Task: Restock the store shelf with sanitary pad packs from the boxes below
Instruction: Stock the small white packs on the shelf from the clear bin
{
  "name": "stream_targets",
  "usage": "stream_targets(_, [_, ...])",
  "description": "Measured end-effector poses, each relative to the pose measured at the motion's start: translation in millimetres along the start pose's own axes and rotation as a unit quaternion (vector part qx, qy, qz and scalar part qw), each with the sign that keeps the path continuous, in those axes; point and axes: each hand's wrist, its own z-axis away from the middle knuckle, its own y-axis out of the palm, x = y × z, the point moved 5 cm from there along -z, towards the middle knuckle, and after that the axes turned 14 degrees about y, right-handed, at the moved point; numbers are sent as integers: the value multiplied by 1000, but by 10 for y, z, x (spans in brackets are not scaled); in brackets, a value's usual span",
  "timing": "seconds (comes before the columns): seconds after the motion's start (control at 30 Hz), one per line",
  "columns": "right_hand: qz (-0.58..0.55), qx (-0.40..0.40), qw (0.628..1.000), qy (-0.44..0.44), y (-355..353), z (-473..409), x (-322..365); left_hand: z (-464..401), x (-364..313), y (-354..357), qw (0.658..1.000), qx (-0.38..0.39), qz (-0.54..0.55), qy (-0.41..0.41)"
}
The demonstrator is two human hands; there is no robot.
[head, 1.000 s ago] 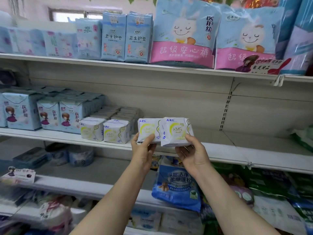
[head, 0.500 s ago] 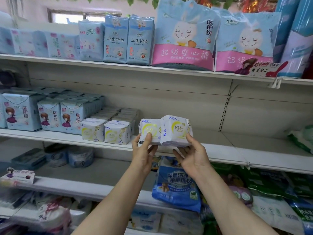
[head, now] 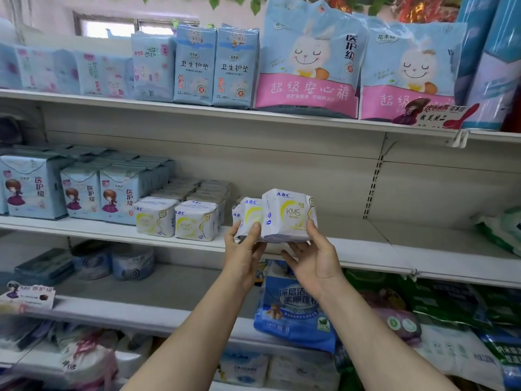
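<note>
I hold two white ABC pad packs with yellow crescents side by side, just above the front edge of the middle shelf. My left hand grips the left pack from below, thumb on its face. My right hand grips the larger-looking right pack, thumb on its lower right corner. Rows of the same ABC packs stand on the shelf just left of my hands. The shelf to the right of the held packs is bare.
Blue girl-print packs fill the middle shelf's left. Tall blue and pink rabbit packs line the top shelf. A green pack lies at the far right. A blue bag and other goods sit on lower shelves.
Both hands have lifted the two packs slightly up and toward the shelf, closer to the standing ABC row. The grips are unchanged.
</note>
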Motion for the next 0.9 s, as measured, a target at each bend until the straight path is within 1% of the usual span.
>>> stream_targets(0.13, [-3,8,1000,1,75,-38,-37,-8,4,-5,1000,6,9,-9])
stream_targets(0.27, [-30,-1,1000,3,110,-69,-89,-11,-33,-51,1000,15,-6,3])
stream_targets(0.33, [-49,-8,999,2,118,-80,-109,-7,-98,-73,999,29,-30,5])
stream_targets(0.5, [-82,-28,996,1,98,-91,-177,-53,-304,-205,985,47,-162,35])
stream_targets(0.57, [-79,-38,996,7,115,-93,-222,-69,-340,-269,978,59,-197,34])
stream_targets(0.73, [-68,-57,996,11,161,-101,-281,-30,-409,-347,971,93,-218,35])
stream_targets(0.9, [-31,-46,998,4,184,-169,-337,5,-411,-317,958,151,-244,18])
